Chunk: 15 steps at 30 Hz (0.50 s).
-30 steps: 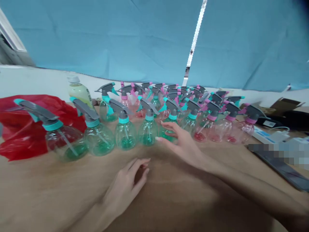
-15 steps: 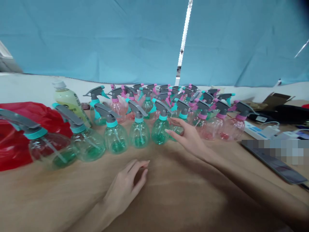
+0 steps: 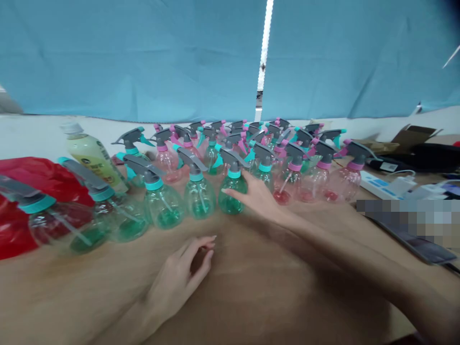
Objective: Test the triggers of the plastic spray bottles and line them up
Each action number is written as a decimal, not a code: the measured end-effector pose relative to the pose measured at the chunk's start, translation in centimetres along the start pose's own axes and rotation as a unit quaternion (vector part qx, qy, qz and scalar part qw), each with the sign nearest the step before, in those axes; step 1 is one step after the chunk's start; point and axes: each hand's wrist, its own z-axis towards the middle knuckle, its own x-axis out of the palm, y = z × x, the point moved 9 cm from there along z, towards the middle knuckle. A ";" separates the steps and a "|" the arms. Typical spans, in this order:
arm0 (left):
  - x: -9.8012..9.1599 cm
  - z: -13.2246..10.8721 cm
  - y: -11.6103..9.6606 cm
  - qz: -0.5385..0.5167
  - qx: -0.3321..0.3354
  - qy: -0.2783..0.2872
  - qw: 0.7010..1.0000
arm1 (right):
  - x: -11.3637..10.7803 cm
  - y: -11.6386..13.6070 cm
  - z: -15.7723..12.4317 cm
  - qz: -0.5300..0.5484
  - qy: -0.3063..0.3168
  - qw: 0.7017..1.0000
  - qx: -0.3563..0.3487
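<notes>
My right hand (image 3: 257, 197) reaches forward with fingers stretched out and rests against a green spray bottle (image 3: 230, 190) in the front row, fingertips on its body without wrapping it. My left hand (image 3: 181, 277) lies on the wooden table (image 3: 251, 297) near the middle, fingers loosely curled and apart, holding nothing. Several green and pink spray bottles with grey triggers stand in rows behind; a pink spray bottle (image 3: 287, 184) is just right of my right hand.
A red plastic bag (image 3: 39, 177) and a pale yellow drink bottle (image 3: 91, 155) sit at the left. A white power strip (image 3: 381, 184), cables, a dark flat device (image 3: 413, 237) and cardboard lie at the right. A blue curtain hangs behind.
My right hand has moved left along the front row from one green bottle to another. The view has shifted a little to the right. My left hand stays put.
</notes>
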 end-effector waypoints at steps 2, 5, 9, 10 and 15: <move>0.5 0.0 0.5 0.005 -0.014 0.006 1.000 | -0.5 0.2 -1.1 -0.002 0.002 1.000 -0.007; 1.2 0.2 1.1 0.004 -0.050 -0.011 0.999 | -1.4 0.9 -3.5 -0.009 0.015 0.999 -0.027; 2.8 1.0 -0.1 -0.038 -0.054 -0.025 0.998 | -2.8 2.1 -6.7 -0.002 0.064 0.997 -0.051; 3.5 1.2 -0.7 -0.052 -0.052 -0.018 0.997 | -3.0 2.3 -7.5 -0.007 0.084 0.995 -0.054; 6.4 2.0 -3.9 -0.126 -0.039 0.021 0.991 | -5.0 3.2 -10.1 0.001 0.112 0.991 -0.078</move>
